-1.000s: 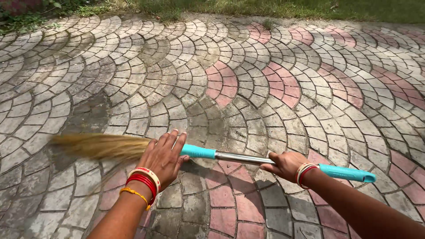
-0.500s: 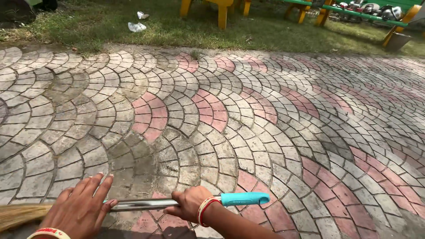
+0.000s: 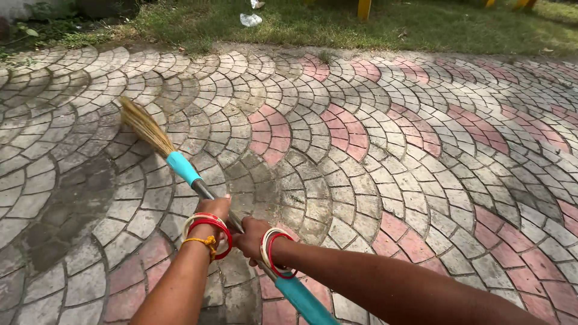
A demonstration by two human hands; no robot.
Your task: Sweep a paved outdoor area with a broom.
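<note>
Right hand [image 3: 251,239] and left hand [image 3: 214,210] both grip the steel-shafted broom with turquoise sleeves and straw bristles [image 3: 186,173], close together. Its bristles point forward-left over grey and red fan-patterned paving [image 3: 385,156]. Grass verge [image 3: 313,24] beyond.

Broom [image 3: 180,165] on paving [image 3: 421,180], grass [image 3: 361,27] beyond (litter [image 3: 250,19] on it)

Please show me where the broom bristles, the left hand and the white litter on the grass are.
broom bristles [image 3: 143,125], head view, middle of the straw bundle.
left hand [image 3: 214,210], head view, back of the hand.
white litter [image 3: 250,20], head view, its centre.
</note>
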